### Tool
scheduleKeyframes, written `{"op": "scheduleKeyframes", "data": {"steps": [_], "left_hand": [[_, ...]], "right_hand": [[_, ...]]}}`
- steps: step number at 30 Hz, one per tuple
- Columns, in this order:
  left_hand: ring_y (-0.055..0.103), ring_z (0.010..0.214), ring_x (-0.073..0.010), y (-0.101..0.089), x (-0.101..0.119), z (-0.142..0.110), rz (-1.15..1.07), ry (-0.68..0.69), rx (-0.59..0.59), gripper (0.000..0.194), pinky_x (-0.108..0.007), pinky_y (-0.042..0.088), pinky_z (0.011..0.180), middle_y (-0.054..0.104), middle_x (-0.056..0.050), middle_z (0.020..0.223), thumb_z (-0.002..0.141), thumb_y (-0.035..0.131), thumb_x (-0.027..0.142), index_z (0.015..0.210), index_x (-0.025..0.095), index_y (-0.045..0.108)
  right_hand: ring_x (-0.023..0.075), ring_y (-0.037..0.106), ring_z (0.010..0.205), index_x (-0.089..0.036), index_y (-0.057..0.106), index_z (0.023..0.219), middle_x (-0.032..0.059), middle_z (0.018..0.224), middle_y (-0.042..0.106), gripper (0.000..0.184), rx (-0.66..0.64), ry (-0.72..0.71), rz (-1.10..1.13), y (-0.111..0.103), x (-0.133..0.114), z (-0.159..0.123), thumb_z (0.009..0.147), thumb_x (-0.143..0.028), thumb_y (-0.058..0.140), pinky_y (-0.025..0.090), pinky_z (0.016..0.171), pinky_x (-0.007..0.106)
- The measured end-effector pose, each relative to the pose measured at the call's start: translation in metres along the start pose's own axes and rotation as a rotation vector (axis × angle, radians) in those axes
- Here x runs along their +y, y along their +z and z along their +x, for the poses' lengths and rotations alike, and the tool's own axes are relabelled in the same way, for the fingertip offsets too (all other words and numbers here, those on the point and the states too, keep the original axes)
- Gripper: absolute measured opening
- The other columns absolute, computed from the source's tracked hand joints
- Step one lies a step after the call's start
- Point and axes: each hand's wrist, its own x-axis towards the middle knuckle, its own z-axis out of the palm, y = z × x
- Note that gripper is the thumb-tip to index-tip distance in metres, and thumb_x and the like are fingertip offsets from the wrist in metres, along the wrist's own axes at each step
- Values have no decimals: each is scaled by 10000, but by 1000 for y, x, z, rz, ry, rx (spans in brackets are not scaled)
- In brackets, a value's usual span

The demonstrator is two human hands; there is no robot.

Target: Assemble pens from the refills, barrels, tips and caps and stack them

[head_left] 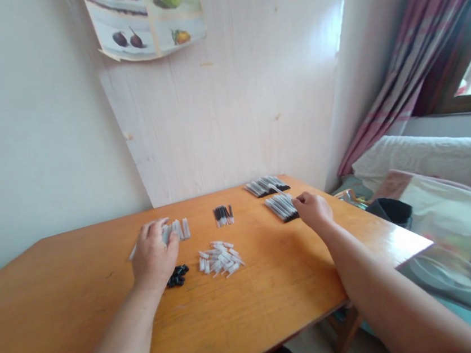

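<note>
My left hand [154,255] rests on the orange wooden table [63,309], its fingers curled over a row of clear plastic tubes [179,229]; a thin white stick pokes out to its left. A small heap of black caps [177,276] lies just by its wrist. My right hand [313,209] reaches to the far right, fingers pinched on the near bundle of pen refills [282,207]. A second bundle of refills [266,185] lies behind it. Between the hands are a pile of small clear caps [220,258] and a few black-tipped pieces [223,214].
A pale board [231,103] leans on the wall behind the table, with a fruit poster [145,17] above. To the right are a bed with bags [442,198], a clear bowl [446,274] and a curtain [409,55].
</note>
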Motion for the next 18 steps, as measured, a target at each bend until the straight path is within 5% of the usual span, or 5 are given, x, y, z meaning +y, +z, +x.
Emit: {"op": "scheduleKeyframes", "data": {"steps": [18], "left_hand": [[594,1053,-257,4,-4,0,26,37,-16,341,-402,470,965,610,-109,1142,860,489,367,1144,204,585]], "right_hand": [[264,659,967,-231,708,990,122,1015,714,353,-64,-9,-177,14,4,-6,892,-439,440,455,732,321]]}}
